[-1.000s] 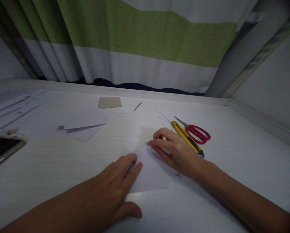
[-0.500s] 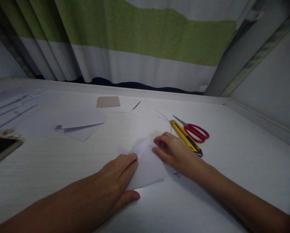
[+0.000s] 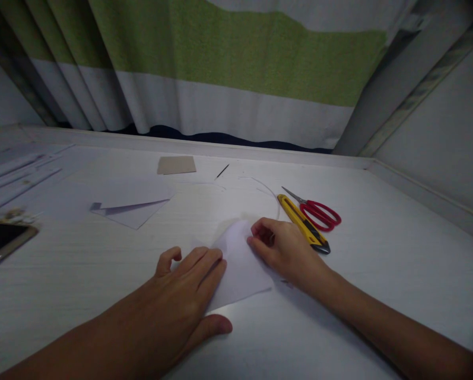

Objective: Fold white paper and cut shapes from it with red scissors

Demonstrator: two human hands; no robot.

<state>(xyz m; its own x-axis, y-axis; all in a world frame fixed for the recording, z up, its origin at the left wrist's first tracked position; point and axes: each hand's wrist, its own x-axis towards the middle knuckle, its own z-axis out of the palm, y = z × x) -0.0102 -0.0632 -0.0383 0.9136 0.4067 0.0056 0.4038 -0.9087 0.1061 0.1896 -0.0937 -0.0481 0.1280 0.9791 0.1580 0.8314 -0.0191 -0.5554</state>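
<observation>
A white sheet of paper (image 3: 240, 279) lies on the table between my hands, its far part bulging up in a soft curve. My left hand (image 3: 191, 287) is open over the paper's left side, fingertips resting on it and the thumb stretched out on the near side. At the right edge, my right hand (image 3: 286, 248) is closed, thumb and index finger pinching the paper. Just beyond that hand lie a yellow box cutter (image 3: 300, 219) and scissors with red handles (image 3: 319, 215). Part of the paper is hidden under my fingers.
Farther left lies a folded white paper (image 3: 135, 208). A grey-beige card (image 3: 177, 164) and a thin dark needle-like stick (image 3: 221, 172) are toward the back. A phone (image 3: 7, 240) and several rolled papers (image 3: 20, 182) sit at far left. A curtain (image 3: 228, 68) hangs behind the table's raised edge.
My left hand's fingers have spread, with the little finger lifting away and the thumb reaching slightly right. My right thumb and index finger have closed together on the paper's edge.
</observation>
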